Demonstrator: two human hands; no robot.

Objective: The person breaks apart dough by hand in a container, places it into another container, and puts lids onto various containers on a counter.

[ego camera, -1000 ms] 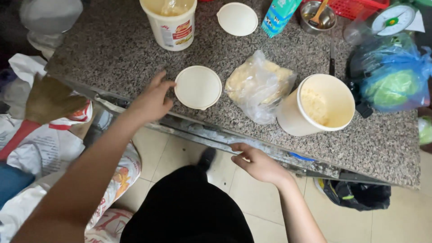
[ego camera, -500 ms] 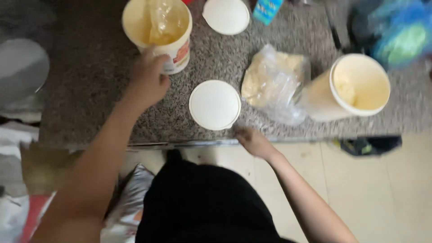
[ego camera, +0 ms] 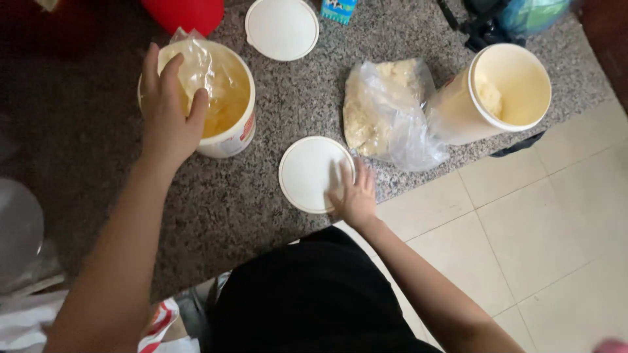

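Note:
My left hand [ego camera: 169,108] grips the rim of an open white tub [ego camera: 226,108] that holds yellow contents and a clear plastic bag. A round white lid [ego camera: 311,173] lies flat on the granite counter [ego camera: 261,216], and my right hand [ego camera: 353,193] rests with spread fingers on the lid's right edge. Just right of the lid sits a clear plastic bag of pale yellow crumbly stuff [ego camera: 386,114]. A second white tub [ego camera: 504,91], open and nearly empty inside, stands at the right near the counter's edge.
Another white lid [ego camera: 281,27] lies at the back of the counter, beside a red container [ego camera: 184,13] and a small blue carton [ego camera: 340,10]. A blue-green bag [ego camera: 523,16] sits at the back right. Beige floor tiles [ego camera: 536,242] lie below the counter edge.
My left hand went from the lid to the far tub and now grips its rim. My right hand rose from the counter edge onto the lid. The camera view shifted.

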